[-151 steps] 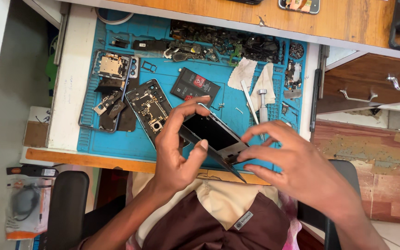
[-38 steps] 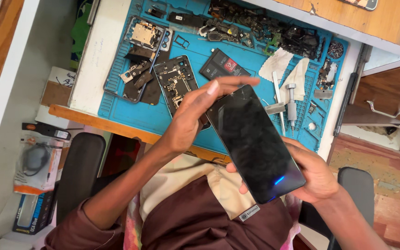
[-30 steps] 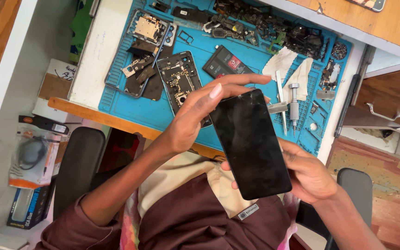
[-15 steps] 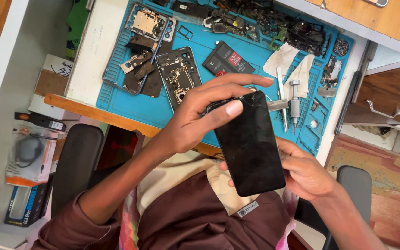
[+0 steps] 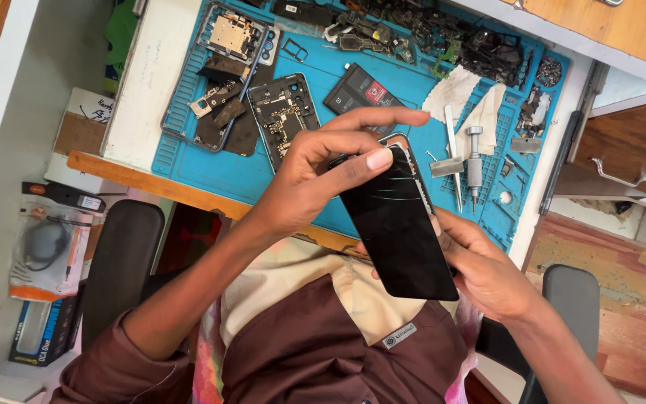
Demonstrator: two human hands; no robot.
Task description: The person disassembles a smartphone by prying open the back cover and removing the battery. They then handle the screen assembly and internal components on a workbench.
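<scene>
We hold a flat black glass phone screen panel (image 5: 405,224) between both hands, tilted, above the near edge of the blue silicone repair mat (image 5: 211,168) on the tabletop. Our left hand (image 5: 323,168) grips the panel's top end: thumb pressed on the glass face near the upper corner, fingers curled over the far edge. Our right hand (image 5: 487,269) cups the lower end from underneath, fingers wrapped around the right side edge, closed on it.

Handling judgement: the panel looks thin, light and stiff, but brittle. Fine curved lines run across the upper glass, likely cracks or scratches, so that end looks weak. The glossy face is probably slippery, so the side edges are the better hold, both ends supported, no bending or twisting.

Just beyond the left hand lies an opened dark phone body with exposed circuit board (image 5: 284,116), and further left of it another stripped phone frame with a metal plate (image 5: 226,45). A black rectangular battery with a red label (image 5: 360,90) sits beyond the left fingertips. Beyond the right hand: a silver metal screwdriver (image 5: 474,157), slim tweezers (image 5: 451,153) and white cloth pieces (image 5: 454,93). A heap of dark loose parts (image 5: 443,37) lies far off.
</scene>
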